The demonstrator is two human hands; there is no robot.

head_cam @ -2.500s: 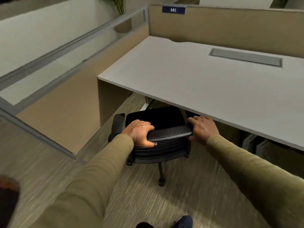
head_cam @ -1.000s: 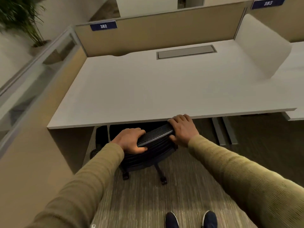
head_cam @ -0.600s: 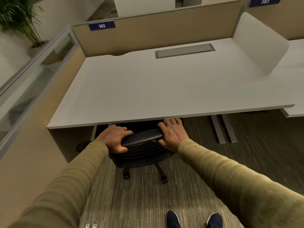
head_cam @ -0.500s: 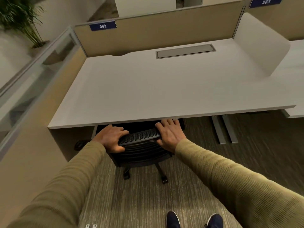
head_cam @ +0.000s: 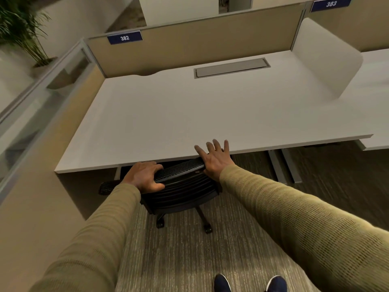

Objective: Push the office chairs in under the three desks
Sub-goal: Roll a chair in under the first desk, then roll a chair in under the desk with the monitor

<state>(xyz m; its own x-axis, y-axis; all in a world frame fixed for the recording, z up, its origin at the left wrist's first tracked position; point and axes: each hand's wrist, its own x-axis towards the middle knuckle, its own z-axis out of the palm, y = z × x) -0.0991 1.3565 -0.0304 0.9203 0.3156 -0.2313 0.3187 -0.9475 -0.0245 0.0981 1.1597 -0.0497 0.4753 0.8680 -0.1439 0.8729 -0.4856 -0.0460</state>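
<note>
The black mesh-backed office chair [head_cam: 181, 186] sat tucked beneath the front edge of the wide white rectangular desk [head_cam: 189, 114], its seat hidden under the top and only the backrest, the central post and two castors left out over the striped grey carpet [head_cam: 189, 249]. The long axis of the backrest's top rail ran roughly parallel to the desk edge, tilted a little so that its right end lay higher in the view and closer to that edge. The left hand [head_cam: 143, 177] was clamped on the left end of the rail, fingers curled over the top and thumb underneath. The right hand [head_cam: 213, 158] had its fingers [head_cam: 214, 145] spread apart and lifted, their tips showing over the desk's front lip, while the heel of the palm rested at the rail's right end without gripping it. The chair lay directly ahead of and below both hands, with the rail nearly meeting the desk edge, so there seemed little room to push further. Judging by that, this chair looked about home, and the left hand was the only one that would need to let go. A second white desk [head_cam: 376, 98] adjoined on the right beyond a low white divider panel [head_cam: 324, 57].
</note>
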